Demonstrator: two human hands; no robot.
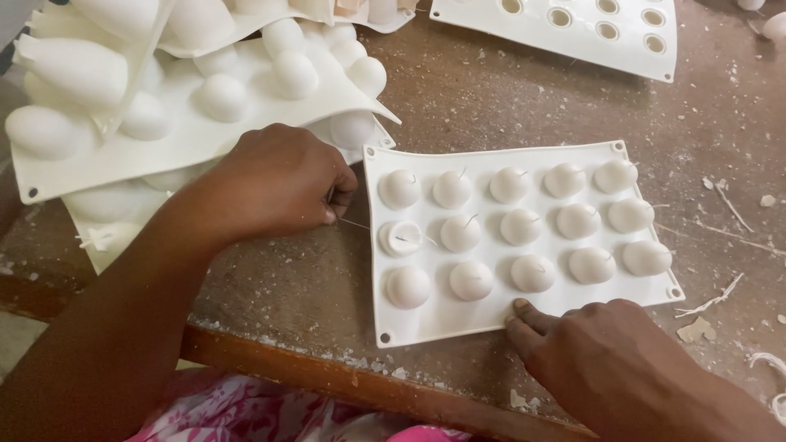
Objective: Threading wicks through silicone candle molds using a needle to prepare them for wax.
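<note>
My left hand (274, 184) is closed in a pinch on a thin wick (354, 223), which runs nearly level from my fingertips rightward to the middle-row dome at the left end of the white mould (458, 319). Behind that hand, a stack of larger white moulds (188, 139) lies toward the table's (491, 98) far left corner. The mould I work on lies flat near the table's front edge, its long axis across, domes up in three rows. My right hand (614, 360) presses fingertips on its near rim, holding nothing. Another mould with round holes (573, 29) sits at the far edge.
</note>
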